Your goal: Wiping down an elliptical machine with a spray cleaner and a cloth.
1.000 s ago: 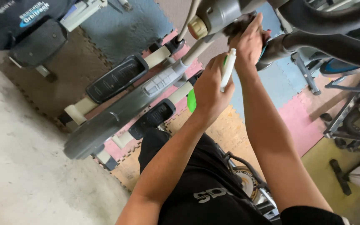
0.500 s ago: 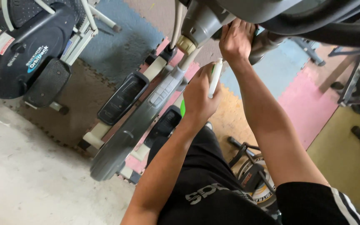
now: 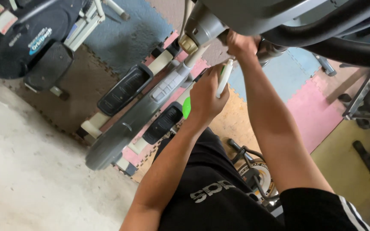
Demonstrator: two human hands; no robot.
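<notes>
Left hand (image 3: pixel 204 96) closed around a white tube (image 3: pixel 224 78) with green base — right hand (image 3: pixel 241 44) gripped the exercise machine (image 3: pixel 159 94) joint above the foam mats (image 3: pixel 125 40).

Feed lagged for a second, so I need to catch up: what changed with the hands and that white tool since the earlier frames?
Little visibly changed. The left hand still grips the white tool with the green end, its tip raised toward the machine's grey joint. The right hand stays up on the fitting beside that joint. Nothing was taken up or let go. The view itself shifted, so the elliptical's pedals sit further right in frame.
</notes>
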